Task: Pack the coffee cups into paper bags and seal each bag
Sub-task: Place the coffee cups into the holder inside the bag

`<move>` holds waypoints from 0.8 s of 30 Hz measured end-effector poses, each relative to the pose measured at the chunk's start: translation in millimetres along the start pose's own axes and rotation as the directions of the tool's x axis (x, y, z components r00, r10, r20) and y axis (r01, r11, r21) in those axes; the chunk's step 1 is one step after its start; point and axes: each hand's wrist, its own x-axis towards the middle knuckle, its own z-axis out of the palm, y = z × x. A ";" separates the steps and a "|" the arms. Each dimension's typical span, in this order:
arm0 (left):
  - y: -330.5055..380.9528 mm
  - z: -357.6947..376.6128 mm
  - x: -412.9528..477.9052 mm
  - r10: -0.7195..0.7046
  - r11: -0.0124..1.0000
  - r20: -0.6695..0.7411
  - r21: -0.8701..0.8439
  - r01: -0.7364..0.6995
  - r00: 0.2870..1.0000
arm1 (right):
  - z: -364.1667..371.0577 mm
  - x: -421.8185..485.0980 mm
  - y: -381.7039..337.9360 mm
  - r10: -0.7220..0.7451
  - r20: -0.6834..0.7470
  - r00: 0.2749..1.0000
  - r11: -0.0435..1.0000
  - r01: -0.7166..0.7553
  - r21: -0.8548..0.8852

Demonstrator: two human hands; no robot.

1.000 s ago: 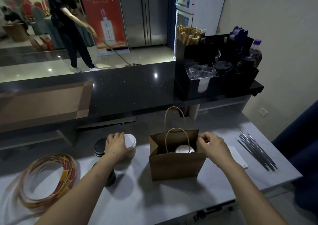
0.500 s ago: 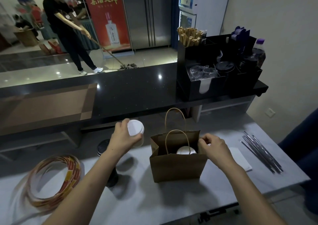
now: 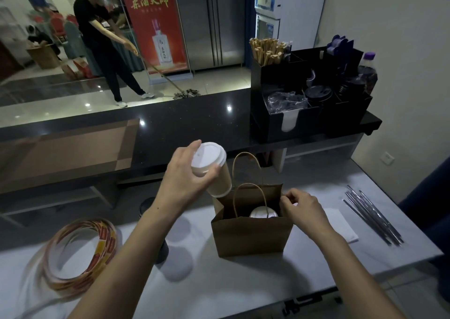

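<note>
A brown paper bag (image 3: 252, 237) with twine handles stands open on the pale table (image 3: 243, 284). Inside it sits one cup with a white lid (image 3: 263, 213). My left hand (image 3: 185, 175) grips a tan coffee cup with a white lid (image 3: 214, 170) by its top, tilted, just above the bag's left rim. My right hand (image 3: 300, 209) pinches the bag's right edge. A dark cup with a black lid (image 3: 155, 233) stands on the table, partly hidden behind my left forearm.
A coil of printed sticker tape (image 3: 80, 253) lies at the left. Dark straws (image 3: 372, 214) and a white napkin (image 3: 343, 226) lie at the right. A black organiser (image 3: 306, 121) with lids and stirrers stands on the dark counter (image 3: 194, 121). Beyond it, a person (image 3: 102, 50) mops.
My left hand has lifted the white-lidded cup off the table and carried it up and right to the bag's mouth. My right hand has stayed on the bag's edge.
</note>
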 end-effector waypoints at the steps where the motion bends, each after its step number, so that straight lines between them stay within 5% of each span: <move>1: 1.7 3.8 -0.5 0.005 1.000 0.019 0.003 -0.005 1.000 | -0.4 -0.4 -0.1 -0.002 0.000 1.000 1.000 0.002 -0.001; 12: 8.9 44.0 -11.6 -0.021 1.000 0.209 -0.005 0.022 0.978 | -1.6 -1.6 1.3 -0.016 -0.001 1.000 1.000 0.016 -0.002; 24: -1.2 56.9 -12.0 -0.167 0.969 0.235 -0.139 0.203 0.958 | -2.9 -5.2 3.0 -0.023 -0.008 1.000 1.000 0.023 0.004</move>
